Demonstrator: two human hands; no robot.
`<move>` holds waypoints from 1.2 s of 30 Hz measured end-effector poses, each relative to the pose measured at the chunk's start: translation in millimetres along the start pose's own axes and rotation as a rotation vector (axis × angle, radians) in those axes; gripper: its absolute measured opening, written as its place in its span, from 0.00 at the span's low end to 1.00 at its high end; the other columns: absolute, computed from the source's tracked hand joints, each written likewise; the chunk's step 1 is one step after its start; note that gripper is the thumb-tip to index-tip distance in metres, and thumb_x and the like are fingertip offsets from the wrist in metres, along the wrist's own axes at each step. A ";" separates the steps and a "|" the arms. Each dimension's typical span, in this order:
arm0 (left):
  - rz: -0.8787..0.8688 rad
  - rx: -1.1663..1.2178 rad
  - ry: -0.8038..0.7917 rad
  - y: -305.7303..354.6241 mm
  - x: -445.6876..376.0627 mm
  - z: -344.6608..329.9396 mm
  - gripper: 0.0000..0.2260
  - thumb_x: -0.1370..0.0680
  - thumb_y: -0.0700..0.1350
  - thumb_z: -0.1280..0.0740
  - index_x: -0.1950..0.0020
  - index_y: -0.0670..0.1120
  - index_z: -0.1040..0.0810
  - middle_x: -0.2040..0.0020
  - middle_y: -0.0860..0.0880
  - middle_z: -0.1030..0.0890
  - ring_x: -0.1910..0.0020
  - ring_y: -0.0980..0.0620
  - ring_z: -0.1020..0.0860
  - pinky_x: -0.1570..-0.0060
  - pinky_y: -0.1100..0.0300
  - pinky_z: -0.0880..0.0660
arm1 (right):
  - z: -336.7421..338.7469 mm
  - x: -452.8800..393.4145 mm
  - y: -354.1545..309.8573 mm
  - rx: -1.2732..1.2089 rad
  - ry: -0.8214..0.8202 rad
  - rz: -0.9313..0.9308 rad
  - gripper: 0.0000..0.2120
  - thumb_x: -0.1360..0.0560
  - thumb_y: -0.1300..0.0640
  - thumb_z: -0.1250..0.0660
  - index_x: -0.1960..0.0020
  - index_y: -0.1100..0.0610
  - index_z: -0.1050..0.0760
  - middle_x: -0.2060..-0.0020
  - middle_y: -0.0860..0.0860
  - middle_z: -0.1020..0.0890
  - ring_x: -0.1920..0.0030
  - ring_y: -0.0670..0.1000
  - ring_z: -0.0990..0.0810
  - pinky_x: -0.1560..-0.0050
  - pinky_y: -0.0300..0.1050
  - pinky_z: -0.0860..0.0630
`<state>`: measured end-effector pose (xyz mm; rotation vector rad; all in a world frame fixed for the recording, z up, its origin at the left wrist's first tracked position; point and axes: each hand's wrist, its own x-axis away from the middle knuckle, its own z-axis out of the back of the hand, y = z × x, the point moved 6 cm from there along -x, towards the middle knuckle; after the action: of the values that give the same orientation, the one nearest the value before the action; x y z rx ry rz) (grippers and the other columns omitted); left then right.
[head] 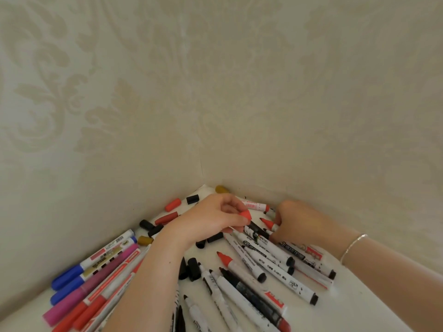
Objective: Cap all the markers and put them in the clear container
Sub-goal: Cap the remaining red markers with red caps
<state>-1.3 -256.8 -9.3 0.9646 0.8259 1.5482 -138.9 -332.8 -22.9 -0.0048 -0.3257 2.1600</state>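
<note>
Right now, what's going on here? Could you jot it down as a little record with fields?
setting: white table in a wallpapered corner
left hand: pinches a red cap
right hand: grips an uncapped red marker
capped markers: row at left, blue, pink, red
uncapped markers: scattered in the middle
loose caps: black, red, gold, on the table
clear container: not in view

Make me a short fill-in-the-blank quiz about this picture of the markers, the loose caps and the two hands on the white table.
1. The left hand pinches a loose cap whose colour is ____.
2. The uncapped marker gripped by the right hand has a ____ tip.
3. The bracelet sits on the ____ wrist.
4. The two capped markers farthest left on the table have ____ caps.

Missing words: red; red; right; blue
</note>
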 end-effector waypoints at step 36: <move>0.006 0.333 0.023 -5.6 16.4 36.5 0.09 0.20 0.41 0.37 0.54 0.40 0.19 0.60 0.43 0.17 0.68 0.55 0.25 0.64 0.64 0.26 | 26.7 23.4 -59.5 -0.581 0.148 0.340 0.15 0.29 0.64 0.32 0.45 0.51 0.20 0.61 0.46 0.19 0.64 0.45 0.22 0.63 0.34 0.25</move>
<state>32.6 -239.2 3.9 1.1893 1.1214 1.4557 -107.6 -287.8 19.6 -0.5821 -0.9067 2.3004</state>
